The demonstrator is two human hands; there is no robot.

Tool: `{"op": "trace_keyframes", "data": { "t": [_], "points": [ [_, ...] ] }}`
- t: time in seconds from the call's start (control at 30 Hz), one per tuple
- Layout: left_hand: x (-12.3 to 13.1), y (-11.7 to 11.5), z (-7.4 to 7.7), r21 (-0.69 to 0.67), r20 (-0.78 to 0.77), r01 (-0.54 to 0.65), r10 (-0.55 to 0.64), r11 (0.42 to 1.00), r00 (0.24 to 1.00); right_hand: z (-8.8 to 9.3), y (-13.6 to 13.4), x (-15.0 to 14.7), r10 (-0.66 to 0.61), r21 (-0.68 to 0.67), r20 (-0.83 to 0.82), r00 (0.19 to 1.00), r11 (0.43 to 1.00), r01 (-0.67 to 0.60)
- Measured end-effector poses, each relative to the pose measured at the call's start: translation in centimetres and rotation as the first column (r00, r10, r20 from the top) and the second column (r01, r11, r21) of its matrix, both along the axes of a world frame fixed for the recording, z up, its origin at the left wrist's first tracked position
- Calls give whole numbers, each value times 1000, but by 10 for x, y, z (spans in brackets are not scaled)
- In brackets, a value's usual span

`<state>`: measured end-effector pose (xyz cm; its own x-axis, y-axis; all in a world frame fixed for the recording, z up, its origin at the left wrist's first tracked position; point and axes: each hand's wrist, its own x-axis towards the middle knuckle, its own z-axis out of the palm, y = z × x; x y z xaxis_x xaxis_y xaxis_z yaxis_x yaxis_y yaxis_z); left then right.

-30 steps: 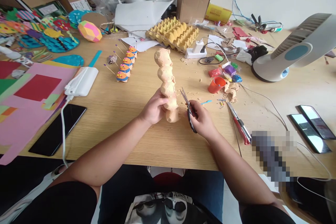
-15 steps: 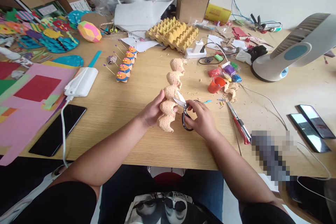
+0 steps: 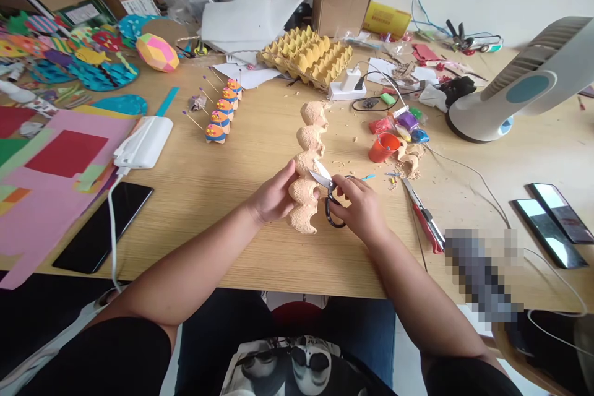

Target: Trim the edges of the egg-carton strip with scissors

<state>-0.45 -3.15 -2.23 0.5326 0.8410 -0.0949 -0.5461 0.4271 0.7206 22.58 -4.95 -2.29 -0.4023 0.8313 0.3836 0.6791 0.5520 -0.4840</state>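
Note:
My left hand [image 3: 277, 195] is closed on a peach-coloured strip of egg carton [image 3: 304, 192] with several bumpy cups in a row, held up lengthwise away from me. In my right hand [image 3: 364, 207] is a pair of scissors [image 3: 330, 187] with black handles. Their blades are parted at the strip's right edge, near the middle cup. Some of my left fingers are hidden behind the strip. Beyond it to the left stands a painted orange and blue egg-carton caterpillar [image 3: 223, 112] with pins sticking out.
A red cup [image 3: 384, 147], carton scraps [image 3: 411, 161] and a red utility knife [image 3: 424, 219] lie to the right. Yellow egg trays [image 3: 306, 59] and a power strip [image 3: 346, 91] sit behind. A white fan [image 3: 515, 86] stands at right, a black phone [image 3: 104, 228] at left.
The egg-carton strip's near end has swung slightly right, so the strip stands straighter. Both hands have shifted a little right with it. The scissors remain at its right edge.

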Motion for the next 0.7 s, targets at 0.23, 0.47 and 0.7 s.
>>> {"op": "trace_keyframes", "data": {
  "t": [0.23, 0.47, 0.7],
  "points": [
    [3, 0, -1, -4, 23, -10, 10, 1000, 1000, 3, -3, 3, -61, 44, 49, 997, 997, 59],
    [3, -2, 4, -29, 11, 20, -20, 999, 1000, 4, -5, 2, -126, -14, 1, 992, 992, 126],
    [1, 4, -3, -44, -28, -164, 162, 986, 986, 7, -2, 0, -172, -51, -120, 978, 985, 167]
  ]
}}
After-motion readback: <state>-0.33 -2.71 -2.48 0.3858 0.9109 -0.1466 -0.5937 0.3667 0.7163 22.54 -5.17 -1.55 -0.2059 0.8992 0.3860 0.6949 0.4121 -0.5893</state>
